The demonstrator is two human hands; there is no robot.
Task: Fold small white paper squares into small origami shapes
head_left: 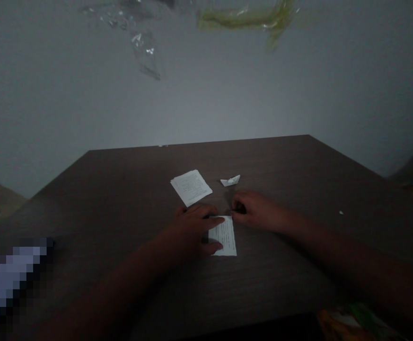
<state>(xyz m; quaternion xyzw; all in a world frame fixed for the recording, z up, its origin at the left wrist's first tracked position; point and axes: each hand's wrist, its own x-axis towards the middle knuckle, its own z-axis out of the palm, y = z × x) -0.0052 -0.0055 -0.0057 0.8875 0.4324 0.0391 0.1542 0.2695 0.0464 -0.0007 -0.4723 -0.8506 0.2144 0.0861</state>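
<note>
White printed paper slip (224, 239) runs long-axis away from me, pressed under my open L grip (190, 232). R grip (254, 210) curled at its top corner; can't tell if pinching.

A dark wood-grain table (263, 161) meets a plain grey wall (206, 104).

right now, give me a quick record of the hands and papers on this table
left hand: fingers spread over a printed paper slip
right hand: fingers curled at the slip's top edge, contact unclear
nearby paper: a square of printed paper, just beyond the left hand
small item: a folded white paper piece, beyond the right hand
surface: dark wood-grain table
</note>
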